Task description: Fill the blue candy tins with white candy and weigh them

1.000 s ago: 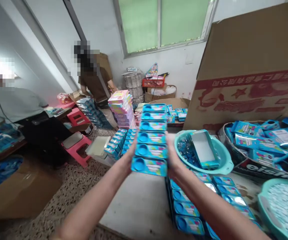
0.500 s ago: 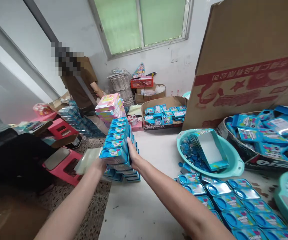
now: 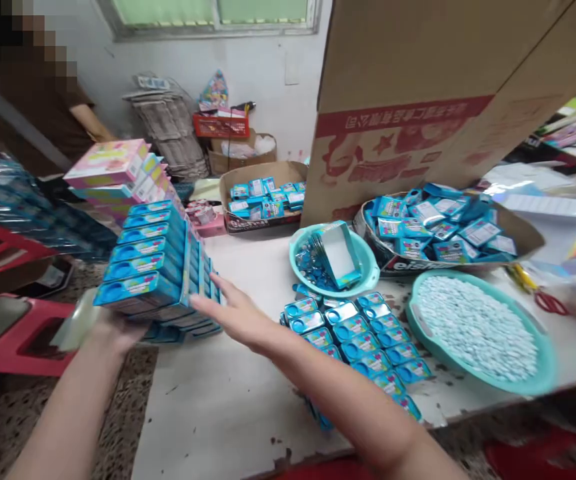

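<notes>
Even light, glowing window [image 3: 263, 11], motion blur — left hand [image 3: 118, 333] smeared

The room is being closed off by a white wall [image 3: 268, 73], which is being broken by a window [image 3: 213, 17] with pale green panes. Soft light is being reflected by a white table [image 3: 203, 413], its near edge chipped dark. The speckled floor [image 3: 128, 390] is being partly hidden by this table and by a pink stool [image 3: 15, 343] with a grey seat at the left.
</notes>
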`<state>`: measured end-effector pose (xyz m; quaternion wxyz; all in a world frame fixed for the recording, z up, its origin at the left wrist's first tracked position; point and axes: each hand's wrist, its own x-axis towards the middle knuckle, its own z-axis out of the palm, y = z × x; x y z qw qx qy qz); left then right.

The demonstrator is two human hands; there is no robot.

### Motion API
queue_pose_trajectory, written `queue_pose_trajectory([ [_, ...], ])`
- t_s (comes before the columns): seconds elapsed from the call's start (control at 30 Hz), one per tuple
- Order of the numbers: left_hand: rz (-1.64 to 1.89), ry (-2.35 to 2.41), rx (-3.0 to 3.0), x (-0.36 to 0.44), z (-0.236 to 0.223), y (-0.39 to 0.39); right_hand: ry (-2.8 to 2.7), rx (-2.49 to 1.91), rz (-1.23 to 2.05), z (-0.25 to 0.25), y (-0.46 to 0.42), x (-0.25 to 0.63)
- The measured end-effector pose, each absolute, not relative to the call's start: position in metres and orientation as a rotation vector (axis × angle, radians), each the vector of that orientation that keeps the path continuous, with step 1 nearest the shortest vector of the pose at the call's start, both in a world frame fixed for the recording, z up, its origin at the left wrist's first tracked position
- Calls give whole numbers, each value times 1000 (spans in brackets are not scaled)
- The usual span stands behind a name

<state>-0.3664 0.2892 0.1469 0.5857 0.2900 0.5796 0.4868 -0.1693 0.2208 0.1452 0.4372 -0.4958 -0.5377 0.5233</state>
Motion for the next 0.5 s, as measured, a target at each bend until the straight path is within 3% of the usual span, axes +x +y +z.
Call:
queue_pose_trajectory([
  [0.07, 1224, 1309, 687, -367, 140, 265, -1352, -1203, 1271, 154, 167, -104],
  [0.23, 1548, 1542, 646, -335, 83, 170, -722, -1770, 880, 122, 51, 41],
  [0.37, 1046, 1458, 607, -263, 19, 117, -458, -1809, 936, 71, -1, 68],
  [0.5, 842, 1383, 454, -196, -16, 110, -357, -1682, 1140, 39, -10, 57],
])
